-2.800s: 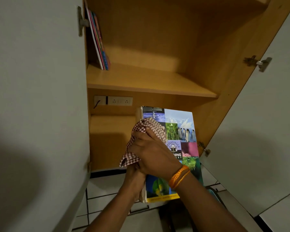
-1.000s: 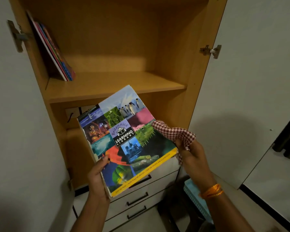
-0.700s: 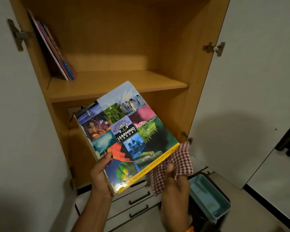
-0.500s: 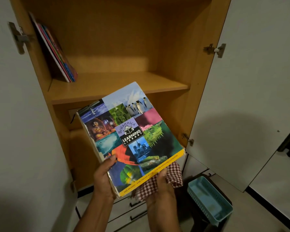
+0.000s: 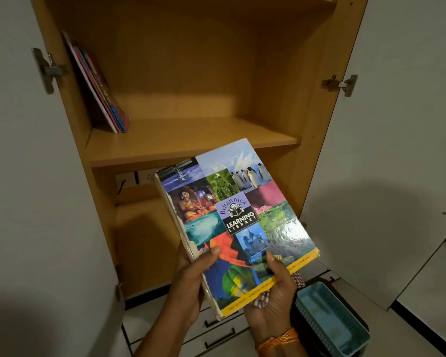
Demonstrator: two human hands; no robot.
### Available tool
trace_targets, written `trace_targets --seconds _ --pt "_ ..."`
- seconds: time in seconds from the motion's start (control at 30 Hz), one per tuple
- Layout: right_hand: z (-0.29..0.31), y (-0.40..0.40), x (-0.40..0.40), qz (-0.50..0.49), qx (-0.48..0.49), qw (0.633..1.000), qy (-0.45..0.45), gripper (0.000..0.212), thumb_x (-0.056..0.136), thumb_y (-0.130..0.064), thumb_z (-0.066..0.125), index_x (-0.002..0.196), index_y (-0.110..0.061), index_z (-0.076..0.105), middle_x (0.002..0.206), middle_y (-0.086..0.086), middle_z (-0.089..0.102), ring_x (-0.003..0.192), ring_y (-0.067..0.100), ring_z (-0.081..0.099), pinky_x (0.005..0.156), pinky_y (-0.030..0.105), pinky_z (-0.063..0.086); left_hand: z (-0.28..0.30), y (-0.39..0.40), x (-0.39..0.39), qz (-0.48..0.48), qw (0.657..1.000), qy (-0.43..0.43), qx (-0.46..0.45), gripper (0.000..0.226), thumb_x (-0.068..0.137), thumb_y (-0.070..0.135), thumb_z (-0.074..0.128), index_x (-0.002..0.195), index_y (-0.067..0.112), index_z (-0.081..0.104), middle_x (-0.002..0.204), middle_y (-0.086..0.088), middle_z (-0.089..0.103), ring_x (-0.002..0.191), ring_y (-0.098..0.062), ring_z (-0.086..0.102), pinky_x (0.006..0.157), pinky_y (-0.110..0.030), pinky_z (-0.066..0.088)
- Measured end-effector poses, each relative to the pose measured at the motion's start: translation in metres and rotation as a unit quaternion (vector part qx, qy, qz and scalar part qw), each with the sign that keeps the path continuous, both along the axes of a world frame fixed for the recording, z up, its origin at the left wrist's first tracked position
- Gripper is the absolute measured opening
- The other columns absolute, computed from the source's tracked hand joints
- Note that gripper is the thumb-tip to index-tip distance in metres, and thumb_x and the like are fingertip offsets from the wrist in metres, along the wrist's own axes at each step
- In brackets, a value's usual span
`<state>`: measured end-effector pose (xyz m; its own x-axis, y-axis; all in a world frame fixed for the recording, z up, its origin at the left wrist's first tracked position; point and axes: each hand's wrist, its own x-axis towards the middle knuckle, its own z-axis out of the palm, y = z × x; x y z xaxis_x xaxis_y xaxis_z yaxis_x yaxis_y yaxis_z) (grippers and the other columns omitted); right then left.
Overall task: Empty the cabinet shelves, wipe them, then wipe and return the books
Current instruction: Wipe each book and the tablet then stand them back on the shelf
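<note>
The book (image 5: 236, 222) is in the air before the open cabinet, below the shelf (image 5: 191, 140). The left hand (image 5: 191, 276) grips its spine edge, thumb on the cover. The right hand (image 5: 273, 292) pinches the bottom edge, with the checked cloth (image 5: 298, 278) bunched beneath. That cloth may slip free or let the glossy cover slide. Shelving it carelessly could topple the thin books (image 5: 101, 91) leaning at the shelf's left end.

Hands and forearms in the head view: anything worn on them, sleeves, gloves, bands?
Both forearms are bare: no sleeves or gloves show. The right hand has a band of orange threads wound around its wrist. The left hand and its wrist show nothing worn. No rings show on the visible fingers.
</note>
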<state>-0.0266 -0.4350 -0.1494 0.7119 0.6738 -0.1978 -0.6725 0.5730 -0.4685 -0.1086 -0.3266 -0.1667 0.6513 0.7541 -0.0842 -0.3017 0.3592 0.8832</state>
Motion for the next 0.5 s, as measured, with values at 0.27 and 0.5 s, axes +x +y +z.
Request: trace_targets --seconds 0.27,0.5 --pt "0.011 -0.013 0.039 -0.114 -0.024 0.990 -0.084 0.039 0.092 -0.004 0.050 0.063 -0.010 0.076 0.070 0.013 0.073 0.060 0.030 0.072 0.054 0.041 0.061 0.057 -0.037 0.002 0.039 0.917 0.192 0.347 0.094 0.082 0.053 0.076 0.155 0.048 0.017 0.151 0.021 0.039 0.129 -0.005 0.050 0.104 -0.038 0.050" --pt "-0.004 -0.021 0.059 -0.201 -0.088 0.961 -0.168 0.053 0.064 -0.010 0.083 0.105 0.014 0.059 0.099 0.030 0.067 0.095 0.051 0.067 0.075 0.064 0.058 0.120 -0.052 0.060 -0.152 0.901 0.248 0.322 0.107 0.075 0.086 0.056 0.155 0.053 -0.006 0.167 0.012 0.020 0.150 -0.025 0.029 0.114 -0.044 0.038"
